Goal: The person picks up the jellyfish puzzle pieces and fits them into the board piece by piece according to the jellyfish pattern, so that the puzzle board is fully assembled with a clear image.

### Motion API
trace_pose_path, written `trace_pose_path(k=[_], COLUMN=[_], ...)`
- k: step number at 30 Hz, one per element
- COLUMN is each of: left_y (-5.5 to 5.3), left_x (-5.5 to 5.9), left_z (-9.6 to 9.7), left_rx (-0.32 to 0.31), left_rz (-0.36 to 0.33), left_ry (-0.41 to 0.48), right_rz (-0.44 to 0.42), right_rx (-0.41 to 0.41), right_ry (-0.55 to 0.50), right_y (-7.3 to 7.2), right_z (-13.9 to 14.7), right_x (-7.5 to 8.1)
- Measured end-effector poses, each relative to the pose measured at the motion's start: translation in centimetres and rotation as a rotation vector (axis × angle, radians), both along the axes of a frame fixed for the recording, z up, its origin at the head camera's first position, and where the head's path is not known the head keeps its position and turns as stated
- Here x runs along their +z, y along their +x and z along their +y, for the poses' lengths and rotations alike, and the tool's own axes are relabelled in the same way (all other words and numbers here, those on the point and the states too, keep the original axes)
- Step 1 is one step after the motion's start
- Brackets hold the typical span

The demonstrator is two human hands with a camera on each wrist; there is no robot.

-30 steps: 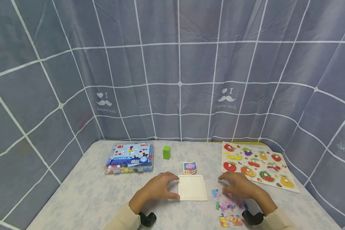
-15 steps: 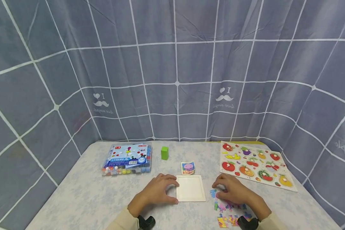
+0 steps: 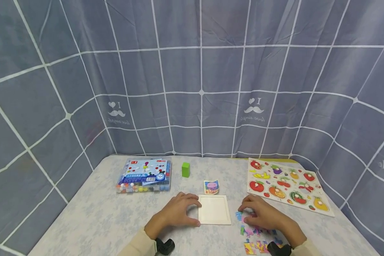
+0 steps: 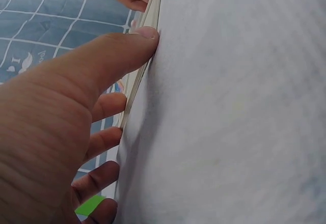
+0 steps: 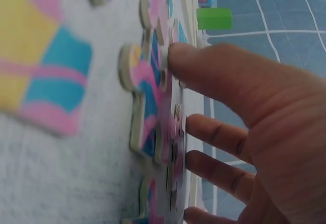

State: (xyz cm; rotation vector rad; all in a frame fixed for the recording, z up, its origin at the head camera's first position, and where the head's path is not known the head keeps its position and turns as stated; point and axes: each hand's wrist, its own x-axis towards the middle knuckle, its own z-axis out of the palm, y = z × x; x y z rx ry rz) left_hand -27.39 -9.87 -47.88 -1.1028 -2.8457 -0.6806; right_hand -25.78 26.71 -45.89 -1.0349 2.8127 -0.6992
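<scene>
A square cream puzzle tray lies bare in the middle of the table. My left hand rests at its left side, thumb at the near corner and index finger at the far corner. In the left wrist view the thumb touches the tray's edge. My right hand is low over loose jigsaw pieces, with a gap between thumb and index finger. Seen from the right wrist, its thumb tip is right at the pink and blue pieces; the index tip is hidden.
A small picture card lies just behind the tray. Farther back stands a green block, with a clear plastic box of coloured balls to its left. A fruit peg board lies at right, close behind my right hand.
My right hand has come down and toward the tray, onto the upper pieces. The left hand stays at the tray's left edge. The head view shifts slightly.
</scene>
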Motion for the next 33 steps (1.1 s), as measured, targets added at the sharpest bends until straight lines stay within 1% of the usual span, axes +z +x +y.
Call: trace_pose_path(k=[6,12,16,19,22,25,27,33], left_y=[0.2,0.2,0.2,0.2,0.2,0.4,0.4,0.1], left_x=[0.2,0.2,0.2,0.2,0.2,0.0,-0.1,-0.3], left_z=[0.1,0.1,0.1,0.0,0.0,0.0,0.1,0.2], left_rx=[0.0,0.002,-0.002,0.001,0.012,0.019,0.018,0.019], left_rz=[-0.005,-0.019,-0.022,-0.012,-0.011,-0.015,-0.016,0.019], left_ry=[0.004,0.014,0.019,0.02,0.018,0.019,0.02,0.007], right_rz=[0.002,0.015,0.038,0.068,0.115,0.167,0.21,0.279], right_rx=[0.005,-0.016,-0.012,-0.015,-0.024,-0.011,-0.004,0.034], right_ry=[0.023,0.069,0.046,0.003,-0.033,-0.05,-0.038,-0.004], right_y=[-0.1,0.0,-0.2,-0.7,-1.4,-2.2,-2.7,-4.0], right_z=[-0.1,-0.4,-0.6,-1.3,-2.6,-4.7,-6.2,-10.3], right_x=[0.2,0.3,0.3,0.6,1.0,1.3,1.4,1.7])
